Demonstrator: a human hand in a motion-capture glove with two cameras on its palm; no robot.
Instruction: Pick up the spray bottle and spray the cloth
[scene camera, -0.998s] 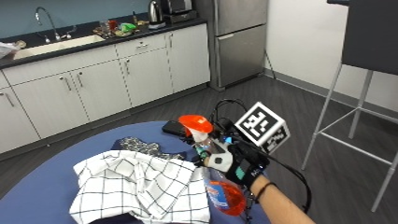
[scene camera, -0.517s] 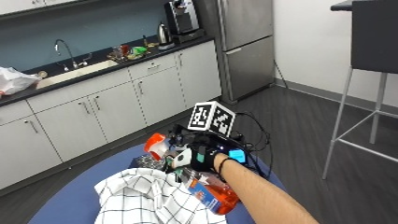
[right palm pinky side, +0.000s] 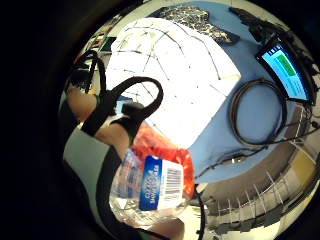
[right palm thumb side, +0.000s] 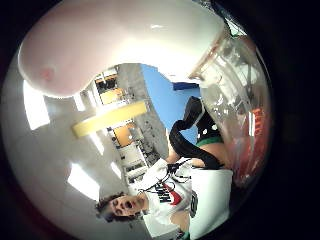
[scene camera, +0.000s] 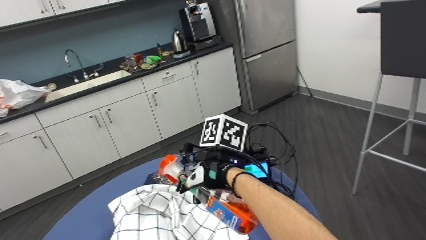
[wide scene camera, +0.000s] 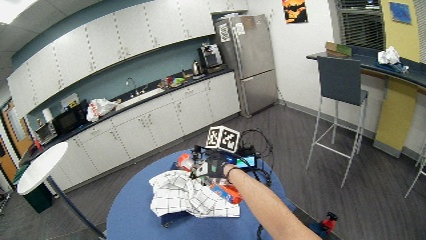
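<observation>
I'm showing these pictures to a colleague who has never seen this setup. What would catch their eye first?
Most likely the gloved right hand gripping a spray bottle with an orange nozzle, tilted over a round blue table. Directly beneath it lies a crumpled white cloth with a black grid pattern. Behind runs a kitchen counter with a sink.

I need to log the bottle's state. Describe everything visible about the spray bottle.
The spray bottle is clear plastic with an orange-red spray head and orange liquid inside. A blue and white label with a barcode wraps its body. It is lifted and tilted, head toward the sink side, over the checked cloth on the blue table. The gloved right hand grips its neck.
</observation>
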